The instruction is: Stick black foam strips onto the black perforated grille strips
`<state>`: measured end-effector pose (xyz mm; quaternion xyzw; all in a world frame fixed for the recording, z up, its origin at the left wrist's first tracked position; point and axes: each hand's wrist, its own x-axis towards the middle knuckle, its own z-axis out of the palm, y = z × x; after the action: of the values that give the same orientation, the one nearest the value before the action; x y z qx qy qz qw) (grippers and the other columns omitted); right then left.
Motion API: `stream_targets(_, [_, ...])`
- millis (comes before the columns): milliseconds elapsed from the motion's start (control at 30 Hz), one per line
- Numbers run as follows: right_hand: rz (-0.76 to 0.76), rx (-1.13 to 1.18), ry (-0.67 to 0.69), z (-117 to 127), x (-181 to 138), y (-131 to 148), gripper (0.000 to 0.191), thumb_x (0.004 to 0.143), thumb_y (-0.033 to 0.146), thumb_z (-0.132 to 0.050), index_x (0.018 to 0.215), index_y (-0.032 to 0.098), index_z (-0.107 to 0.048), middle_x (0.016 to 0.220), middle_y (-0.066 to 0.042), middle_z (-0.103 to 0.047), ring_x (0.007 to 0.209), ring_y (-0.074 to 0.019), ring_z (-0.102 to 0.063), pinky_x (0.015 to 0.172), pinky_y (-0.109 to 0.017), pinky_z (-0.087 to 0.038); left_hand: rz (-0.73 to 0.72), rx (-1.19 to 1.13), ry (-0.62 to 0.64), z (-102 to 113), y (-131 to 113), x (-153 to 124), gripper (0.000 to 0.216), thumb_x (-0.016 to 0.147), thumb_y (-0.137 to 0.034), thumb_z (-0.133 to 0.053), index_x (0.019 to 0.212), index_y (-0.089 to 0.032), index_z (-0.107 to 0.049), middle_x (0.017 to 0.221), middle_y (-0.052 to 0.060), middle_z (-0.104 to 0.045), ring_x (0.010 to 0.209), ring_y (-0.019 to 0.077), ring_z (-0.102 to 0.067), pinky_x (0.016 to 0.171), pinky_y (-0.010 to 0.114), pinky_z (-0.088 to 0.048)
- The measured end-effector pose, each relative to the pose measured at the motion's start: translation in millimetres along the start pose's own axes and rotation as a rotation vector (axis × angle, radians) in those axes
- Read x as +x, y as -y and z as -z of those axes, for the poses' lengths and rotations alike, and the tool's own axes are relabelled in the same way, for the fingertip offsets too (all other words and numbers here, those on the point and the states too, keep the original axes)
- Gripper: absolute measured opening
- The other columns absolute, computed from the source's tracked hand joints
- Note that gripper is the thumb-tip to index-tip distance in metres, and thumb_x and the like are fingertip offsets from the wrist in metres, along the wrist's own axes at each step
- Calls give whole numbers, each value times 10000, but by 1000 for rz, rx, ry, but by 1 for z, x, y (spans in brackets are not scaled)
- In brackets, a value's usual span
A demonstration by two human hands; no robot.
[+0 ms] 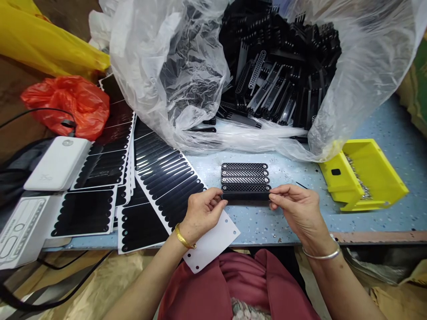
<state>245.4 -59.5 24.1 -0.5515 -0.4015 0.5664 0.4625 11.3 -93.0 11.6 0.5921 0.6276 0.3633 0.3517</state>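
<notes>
Both hands grip the ends of a smooth black strip (246, 196), held level at the near side of a row of black bars. My left hand (204, 210) pinches its left end between thumb and fingers. At the right end, my right hand (298, 206) pinches likewise. Several black bars with a cross-hatched surface (245, 174) lie side by side on the table, a small screw-like dot at each end. Whether the strip touches the nearest bar cannot be made out. Beside my left hand lies a sheet of black stickers (167, 171), its lower part bare white backing.
A clear plastic bag (147, 66) full of black plastic parts (276, 84) fills the back. To the right stands a yellow bin (380, 178) with small metal pieces. More sticker sheets (85, 211), a white power bank (56, 162), a white box (25, 233) and a red bag (71, 104) are left.
</notes>
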Motion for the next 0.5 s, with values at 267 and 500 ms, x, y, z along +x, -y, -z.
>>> stream_targets(267, [17, -42, -11, 0, 0, 0, 139, 604, 204, -843, 701, 176, -748, 541, -2, -643, 454, -107, -563, 439, -232, -458, 6, 12, 2, 0, 0, 0, 114, 753, -191, -646, 858, -164, -684, 589, -16, -648, 518, 99, -595, 488, 177, -483])
stream_targets(500, [60, -78, -17, 0, -1, -5, 121, 638, 185, -827, 733, 181, -752, 542, 5, -642, 458, -105, -571, 447, -225, -462, -18, -15, 41, 3, 0, -1, 167, 749, -175, -618, 903, -148, -676, 639, 5, -670, 555, 112, -622, 507, 186, -502])
